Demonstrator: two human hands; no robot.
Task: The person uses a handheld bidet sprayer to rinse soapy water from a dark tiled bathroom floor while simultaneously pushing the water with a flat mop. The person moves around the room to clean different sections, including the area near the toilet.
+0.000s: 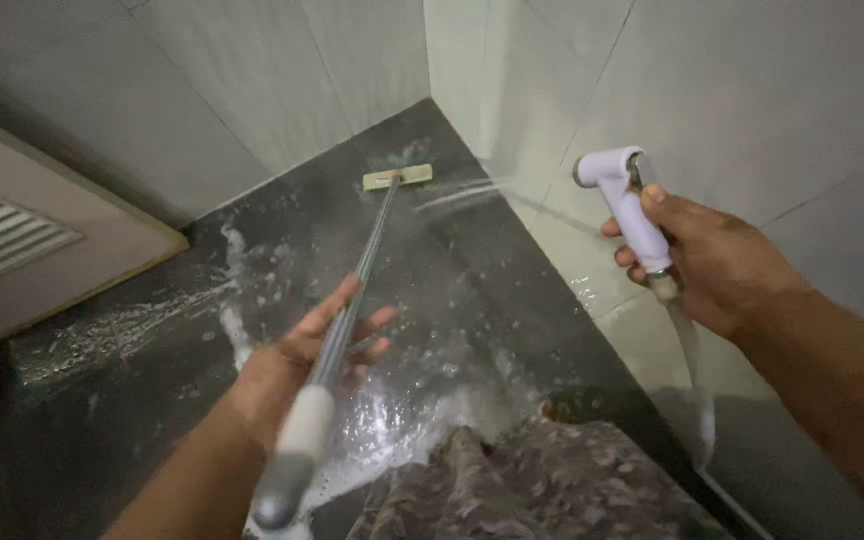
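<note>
Scrub brush [398, 178], a flat yellowish head on a long metal handle [357, 275], sits pressed to the dark floor [512, 300] right in the far corner, where the two pale tiled walls [282, 70] meet. From where I stand, the handle runs back from the brush head toward the person, and the left hand [302, 360] is wrapped around it about midway, fingers curled over the shaft, thumb side up. Nearer than that hand, the handle ends in a pale grip with a dark cap.

To the right of the brush head, the right hand [712, 265] is closed around a white hand-held sprayer [627, 205], thumb on the lever behind its nozzle. A thin jet of water [472, 192] leaves the nozzle and lands just beside the brush head. A hose [692, 370] hangs from the sprayer's base, down past the wrist.

As for how far things have got: the floor on the near side of the brush is wet all over, with white foam and splashes [392, 420] spread between the brush and the person's patterned trousers [542, 480]. So soaping looks largely done, I would judge; rinsing the suds away seems to be what is left, and much foam remains. Well to the left of the brush a beige door with a slatted vent [2, 240] stands at the floor's edge.
</note>
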